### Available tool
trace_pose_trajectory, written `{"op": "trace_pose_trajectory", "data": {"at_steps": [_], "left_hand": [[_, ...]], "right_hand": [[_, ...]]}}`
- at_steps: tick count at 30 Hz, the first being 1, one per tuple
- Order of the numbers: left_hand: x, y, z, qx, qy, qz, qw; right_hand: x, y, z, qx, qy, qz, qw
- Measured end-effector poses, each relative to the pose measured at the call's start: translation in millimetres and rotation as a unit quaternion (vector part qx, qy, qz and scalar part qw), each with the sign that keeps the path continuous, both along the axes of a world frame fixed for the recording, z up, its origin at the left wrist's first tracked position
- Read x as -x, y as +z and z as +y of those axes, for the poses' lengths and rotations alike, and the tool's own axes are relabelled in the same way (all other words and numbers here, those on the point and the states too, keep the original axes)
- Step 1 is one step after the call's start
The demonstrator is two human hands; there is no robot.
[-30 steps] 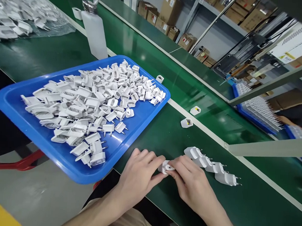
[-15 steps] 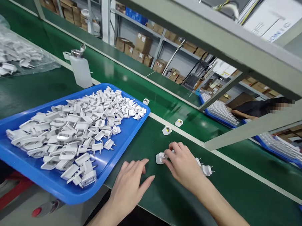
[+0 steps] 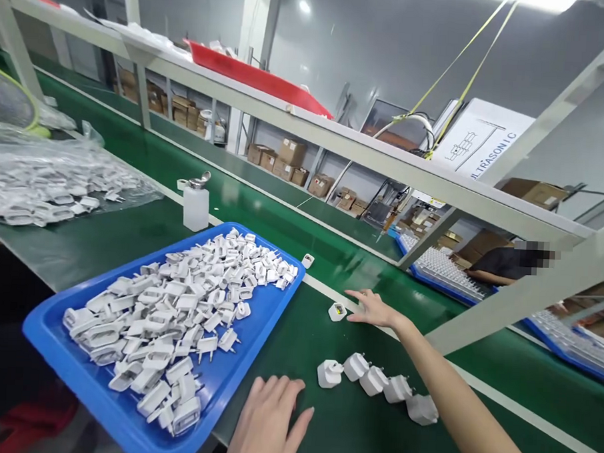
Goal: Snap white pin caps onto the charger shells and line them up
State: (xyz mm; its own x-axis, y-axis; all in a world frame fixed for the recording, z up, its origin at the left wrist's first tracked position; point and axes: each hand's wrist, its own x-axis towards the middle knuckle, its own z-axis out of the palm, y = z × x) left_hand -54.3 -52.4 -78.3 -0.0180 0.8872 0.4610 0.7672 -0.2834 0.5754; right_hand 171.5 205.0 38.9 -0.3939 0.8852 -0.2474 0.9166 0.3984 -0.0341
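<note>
My right hand (image 3: 373, 308) reaches out over the pale edge strip of the bench with thumb and fingers apart, holding nothing. Just left of its fingertips stands a white charger housing (image 3: 334, 313), its open top showing something yellow inside. My left hand (image 3: 271, 419) rests at the near edge beside the tray, thumb spread from the fingers, nothing in it. Between the hands and to the right, several white plug adapters with pins (image 3: 374, 381) stand in a slanting row on the green bench. A blue tray (image 3: 256, 358) left of my left hand bears a heap of white plug pieces (image 3: 178, 301).
Another white housing (image 3: 308, 261) lies by the tray's far corner. A white pump bottle (image 3: 196, 207) stands behind the tray; a clear bag of white parts (image 3: 58, 186) lies far left. A metal frame post (image 3: 489, 298) slants at right. Across the belt, a person (image 3: 505, 265) sits near blue trays.
My right hand has let go of the adapter at the row's left end and moved away across the bench, opening. My left hand stays near the tray. The view has tilted up.
</note>
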Motion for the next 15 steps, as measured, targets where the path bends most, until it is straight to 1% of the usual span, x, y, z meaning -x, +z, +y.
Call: {"op": "trace_pose_trajectory", "data": {"at_steps": [3, 5, 7, 9, 11, 15], "left_hand": [[-2.6, 1.8, -0.4, 0.002, 0.003, 0.014, 1.0], [-2.6, 3.2, -0.5, 0.004, 0.0, 0.018, 1.0], [-1.9, 3.6, -0.3, 0.008, -0.003, 0.018, 1.0], [-1.5, 2.9, -0.1, 0.012, -0.003, 0.017, 1.0], [-1.7, 2.1, 0.2, 0.012, -0.003, 0.017, 1.0], [-2.8, 2.9, 0.7, 0.008, 0.001, 0.014, 1.0]], "right_hand": [[0.7, -9.8, -1.5, -0.008, 0.051, 0.029, 0.998], [4.5, -11.5, -0.4, -0.006, 0.077, 0.055, 0.996], [9.3, -8.7, 0.8, 0.006, 0.091, 0.078, 0.993], [13.1, -1.8, 0.3, 0.028, 0.094, 0.095, 0.991], [15.3, 7.6, -2.1, 0.067, 0.092, 0.104, 0.988], [17.5, 22.2, -8.5, 0.191, 0.068, 0.111, 0.973]]}}
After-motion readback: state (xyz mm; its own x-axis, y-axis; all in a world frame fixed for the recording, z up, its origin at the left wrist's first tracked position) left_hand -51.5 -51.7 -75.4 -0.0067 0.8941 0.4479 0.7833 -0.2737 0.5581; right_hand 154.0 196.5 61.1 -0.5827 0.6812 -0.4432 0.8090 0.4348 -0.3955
